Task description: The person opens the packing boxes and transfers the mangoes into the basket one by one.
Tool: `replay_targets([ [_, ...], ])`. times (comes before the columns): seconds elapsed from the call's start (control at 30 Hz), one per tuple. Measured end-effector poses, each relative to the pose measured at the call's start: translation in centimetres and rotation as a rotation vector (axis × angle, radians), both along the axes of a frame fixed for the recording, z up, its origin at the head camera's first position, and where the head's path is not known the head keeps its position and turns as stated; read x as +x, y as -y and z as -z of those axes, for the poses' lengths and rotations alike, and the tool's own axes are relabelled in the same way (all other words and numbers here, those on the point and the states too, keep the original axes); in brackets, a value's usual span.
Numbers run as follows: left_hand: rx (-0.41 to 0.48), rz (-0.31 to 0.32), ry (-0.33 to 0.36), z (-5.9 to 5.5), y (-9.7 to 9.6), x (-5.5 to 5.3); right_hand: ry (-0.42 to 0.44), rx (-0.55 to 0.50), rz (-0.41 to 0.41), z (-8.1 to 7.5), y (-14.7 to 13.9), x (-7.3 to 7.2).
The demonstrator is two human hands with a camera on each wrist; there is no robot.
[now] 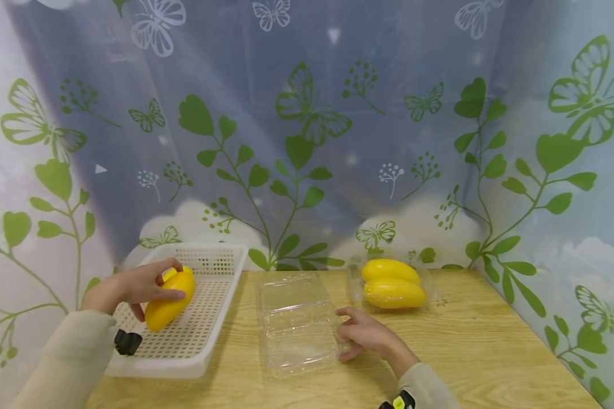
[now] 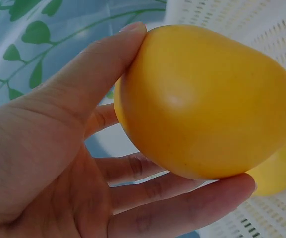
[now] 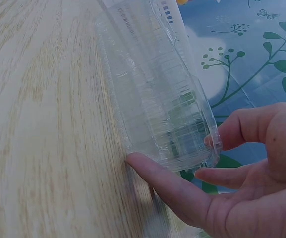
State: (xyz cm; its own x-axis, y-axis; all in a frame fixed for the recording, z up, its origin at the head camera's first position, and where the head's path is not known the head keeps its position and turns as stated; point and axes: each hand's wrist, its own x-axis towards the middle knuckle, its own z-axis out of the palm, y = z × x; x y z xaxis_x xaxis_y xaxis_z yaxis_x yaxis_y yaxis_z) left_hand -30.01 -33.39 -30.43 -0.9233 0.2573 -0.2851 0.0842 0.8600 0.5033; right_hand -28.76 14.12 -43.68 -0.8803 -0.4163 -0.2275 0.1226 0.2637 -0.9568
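My left hand (image 1: 138,282) grips a yellow mango (image 1: 170,307) above the white basket, thumb on one side and fingers around the other. In the left wrist view the mango (image 2: 207,99) fills much of the picture, and a second yellow mango (image 2: 276,173) shows partly behind it in the basket. On the table, a clear plastic clamshell box (image 1: 299,326) lies opened out, with nothing inside. My right hand (image 1: 368,334) holds its right edge; the right wrist view has thumb and curled fingertips at the rim of the box (image 3: 147,84).
The white perforated basket (image 1: 220,318) stands at the left of the wooden table (image 1: 471,341). At the back right, another clear box (image 1: 355,284) contains two yellow mangoes (image 1: 394,292). A patterned curtain (image 1: 389,130) hangs behind and along both sides.
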Motion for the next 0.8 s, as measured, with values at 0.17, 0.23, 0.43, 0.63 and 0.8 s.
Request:
replay_targets([
  [0.17,-0.009,-0.03,0.04,0.6,1.0,-0.6,0.005,-0.001,0.0,0.0,-0.1,-0.1],
  [0.23,-0.016,-0.042,0.055,0.8,1.3,-0.9,0.007,-0.001,0.002,0.1,-0.1,-0.1],
  [0.43,-0.035,-0.063,0.085,1.3,2.4,-1.5,-0.002,-0.001,-0.001,0.0,-0.1,-0.2],
  [0.63,-0.055,-0.084,0.103,1.7,3.3,-1.8,-0.001,0.001,-0.001,0.1,-0.2,-0.1],
  [0.8,-0.069,-0.099,0.122,2.3,4.1,-1.9,0.003,0.0,-0.005,0.1,-0.3,-0.1],
])
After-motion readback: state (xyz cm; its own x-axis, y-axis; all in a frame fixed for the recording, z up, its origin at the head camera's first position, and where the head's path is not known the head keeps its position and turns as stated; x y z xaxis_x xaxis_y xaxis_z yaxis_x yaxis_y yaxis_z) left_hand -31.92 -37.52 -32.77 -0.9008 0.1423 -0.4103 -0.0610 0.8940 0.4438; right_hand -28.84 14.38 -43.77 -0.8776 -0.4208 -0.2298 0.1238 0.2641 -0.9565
